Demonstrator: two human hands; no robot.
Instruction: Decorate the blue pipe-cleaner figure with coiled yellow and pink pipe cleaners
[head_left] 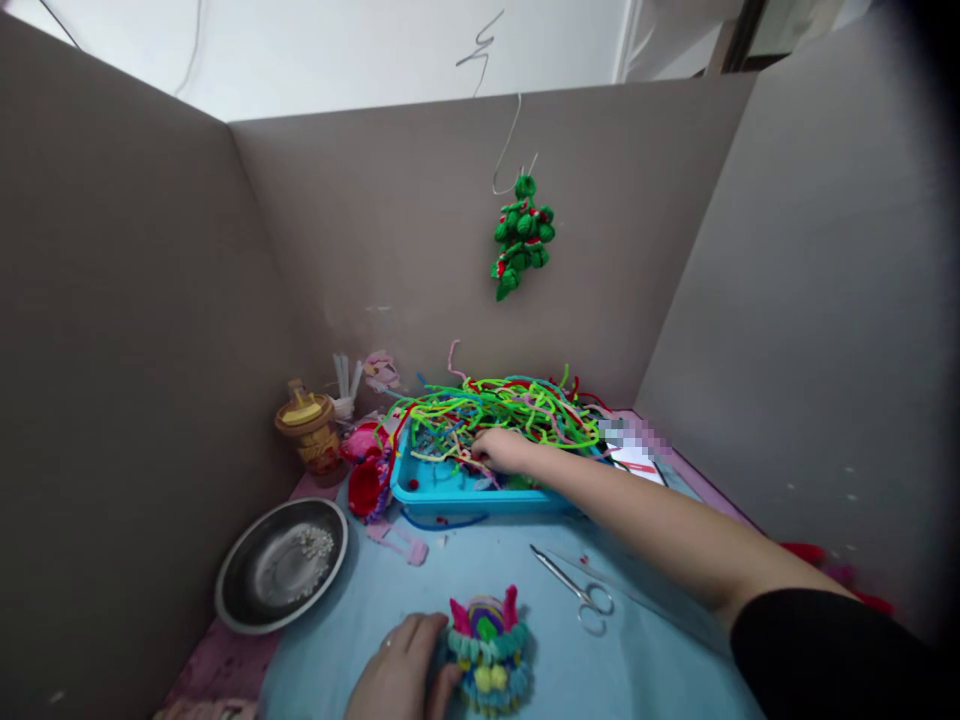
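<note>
My left hand (401, 670) rests at the near edge of the blue mat and holds a small multicoloured pipe-cleaner craft (489, 648) with pink spikes by its left side. Stretched forward, my right hand (501, 450) is in the blue tray (450, 492), fingers curled in among the pile of green, yellow and red pipe cleaners (499, 408). What its fingers pinch is hidden in the tangle.
Small scissors (581, 590) lie on the mat right of centre. A metal bowl (279, 562) with white beads sits at the left, a yellow-lidded jar (309, 432) behind it. A green pipe-cleaner ornament (521, 235) hangs on the grey back partition. Partitions close in three sides.
</note>
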